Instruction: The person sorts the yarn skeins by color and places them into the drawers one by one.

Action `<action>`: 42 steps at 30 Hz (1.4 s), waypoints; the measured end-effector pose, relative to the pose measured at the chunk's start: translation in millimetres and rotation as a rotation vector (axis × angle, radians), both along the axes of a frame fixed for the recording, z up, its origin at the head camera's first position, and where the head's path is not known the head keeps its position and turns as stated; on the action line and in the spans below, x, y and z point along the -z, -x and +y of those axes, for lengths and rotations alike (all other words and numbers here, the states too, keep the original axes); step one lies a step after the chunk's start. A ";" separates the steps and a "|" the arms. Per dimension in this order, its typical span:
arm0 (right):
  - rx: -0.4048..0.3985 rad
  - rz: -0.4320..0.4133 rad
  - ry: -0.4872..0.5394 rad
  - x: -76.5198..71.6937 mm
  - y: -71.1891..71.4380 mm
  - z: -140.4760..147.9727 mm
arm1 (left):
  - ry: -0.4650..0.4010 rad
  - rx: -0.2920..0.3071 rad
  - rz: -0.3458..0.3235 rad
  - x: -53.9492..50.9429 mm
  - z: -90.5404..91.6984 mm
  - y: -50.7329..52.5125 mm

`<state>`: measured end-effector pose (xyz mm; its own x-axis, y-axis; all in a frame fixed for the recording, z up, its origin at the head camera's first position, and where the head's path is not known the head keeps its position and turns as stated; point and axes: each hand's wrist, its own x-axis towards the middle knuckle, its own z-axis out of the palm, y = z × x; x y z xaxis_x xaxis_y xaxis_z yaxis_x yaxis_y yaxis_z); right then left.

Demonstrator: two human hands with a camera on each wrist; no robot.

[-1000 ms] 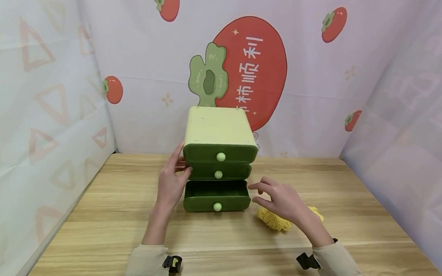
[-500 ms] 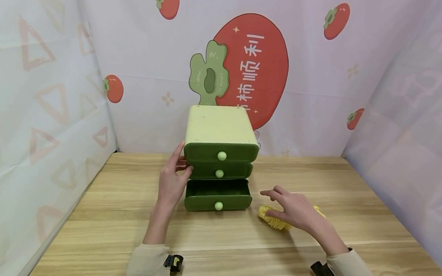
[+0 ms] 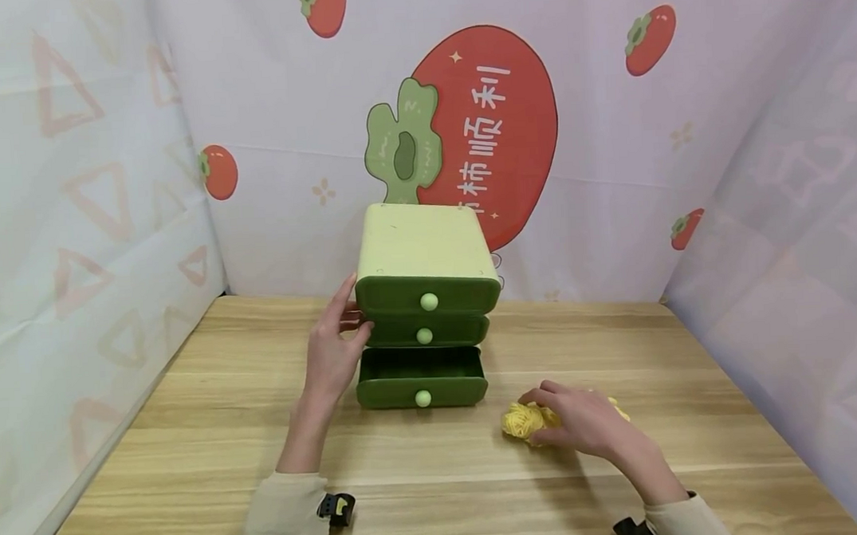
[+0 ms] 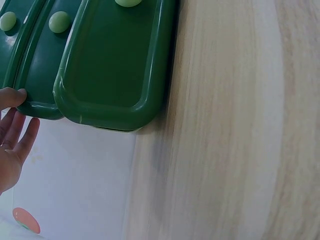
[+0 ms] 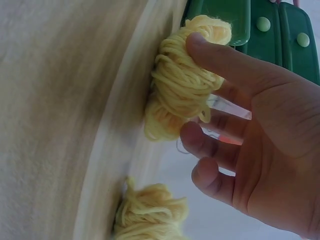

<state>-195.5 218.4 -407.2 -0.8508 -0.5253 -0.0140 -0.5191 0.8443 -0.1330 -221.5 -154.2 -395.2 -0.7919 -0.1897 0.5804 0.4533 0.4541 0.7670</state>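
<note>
A small drawer cabinet (image 3: 423,240) with a pale yellow-green top and dark green drawers stands mid-table. Its bottom drawer (image 3: 451,392) is pulled out, and the inside that shows is bare. My left hand (image 3: 331,347) holds the cabinet's left side, thumb at the middle drawer's front edge (image 4: 37,107) and the other fingers along the side. To the right of the drawer, my right hand (image 3: 582,416) grips a bundle of yellow yarn (image 5: 182,75) lying on the table. The thumb lies across the yarn in the right wrist view, while the fingertips behind it are partly hidden.
A second yellow yarn bundle (image 5: 152,215) lies nearer the right wrist, mostly hidden by the hand in the head view. The wooden table (image 3: 437,474) ends at a printed cloth backdrop (image 3: 283,226), with cloth walls on both sides.
My right hand has moved away from the open drawer, right and down onto the yarn, and closed its fingers around it. The left hand and cabinet have stayed in place.
</note>
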 end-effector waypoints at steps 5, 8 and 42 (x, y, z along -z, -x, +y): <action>-0.006 0.003 0.011 2.8 -1.2 -0.4 | -0.007 0.009 0.010 -0.5 0.0 0.3; -0.011 0.016 0.023 3.9 -1.4 -0.4 | -0.004 0.007 0.009 0.1 0.1 0.5; -0.309 0.391 0.163 -26.5 18.1 -44.5 | 0.005 0.002 -0.020 -3.0 -0.2 -0.5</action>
<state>-213.7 173.9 -380.7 -0.5814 -0.7211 0.3768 -0.7776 0.6287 0.0034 -221.0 -154.4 -392.2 -0.8040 -0.1851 0.5651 0.4387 0.4570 0.7737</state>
